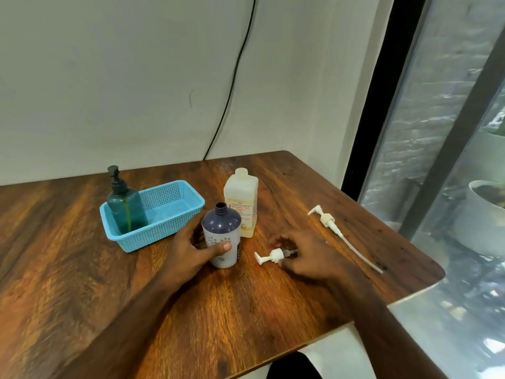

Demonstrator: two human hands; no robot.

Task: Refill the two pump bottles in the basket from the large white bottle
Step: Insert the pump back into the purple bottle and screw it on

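Observation:
A round bottle (222,228) with a dark blue top and pale body stands upright on the table, its neck uncapped. My left hand (191,248) wraps around it. Its white pump head (269,257) lies flat on the table to the right, and the fingers of my right hand (303,254) rest on the pump's tube end. Right behind the blue bottle stands the large white bottle (241,201), uncapped. A teal pump bottle (126,206) with a black pump stands in the left end of the light blue basket (175,196).
A second white pump (326,220) with a long dip tube lies near the right edge of the wooden table (109,296). A black cable (232,86) runs down the wall behind. A window and a white pot (481,222) are to the right.

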